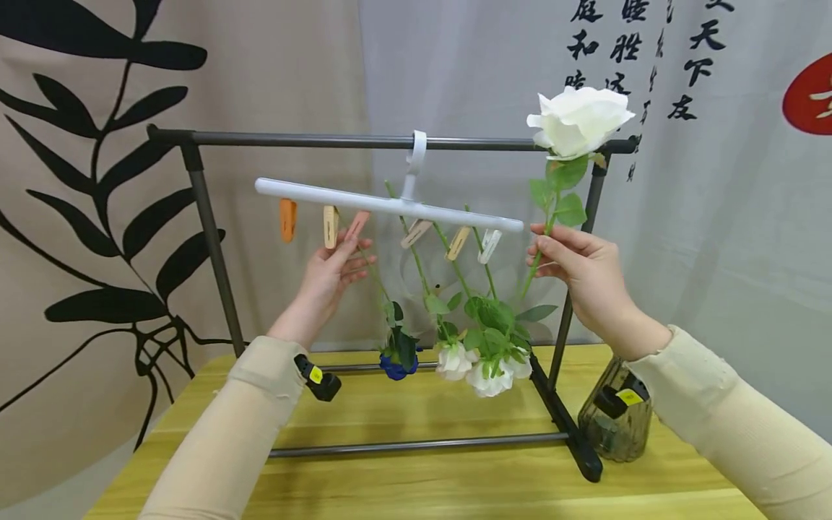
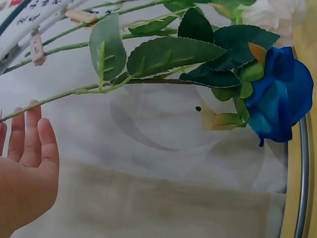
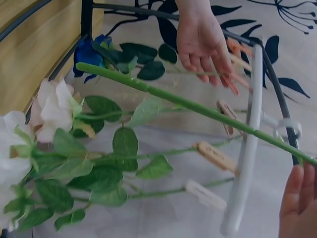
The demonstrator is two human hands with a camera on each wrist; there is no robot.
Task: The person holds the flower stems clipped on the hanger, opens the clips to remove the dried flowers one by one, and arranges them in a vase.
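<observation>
Right hand (image 1: 588, 274) holds up tall white rose with green stem (image 1: 578, 123), left hand (image 1: 334, 271) at salmon-pink oblong clip (image 1: 358, 222)

Right thumb and fingertips pinch the green stem below the leaves; bloom up top, just beyond the right end of the white straight-bar hanger (image 1: 325, 194), stem slanting down. Left thumb and forefinger pinch the lower end of the salmon-pink clip, other fingers spread, near the stem. Hanger hooks on the dark grey tube rack (image 1: 292, 140), tilted, left end higher. Clips along it, left to right: bright orange (image 1: 288, 220), cream (image 1: 331, 226), the salmon-pink, dusty pink (image 1: 416, 233), tan (image 1: 458, 243), white (image 1: 489, 246). Deep blue rose (image 1: 398, 367) hangs head down from the salmon-pink one; three white-petalled roses (image 1: 455, 360) hang head down from the last three, blooms bunched. Ribbed smoky glass vase (image 1: 627, 440) stands beside the rack's right foot, partly behind right sleeve. All on yellow wood-grain table (image 1: 390, 480), pale printed curtain (image 1: 455, 43) behind
</observation>
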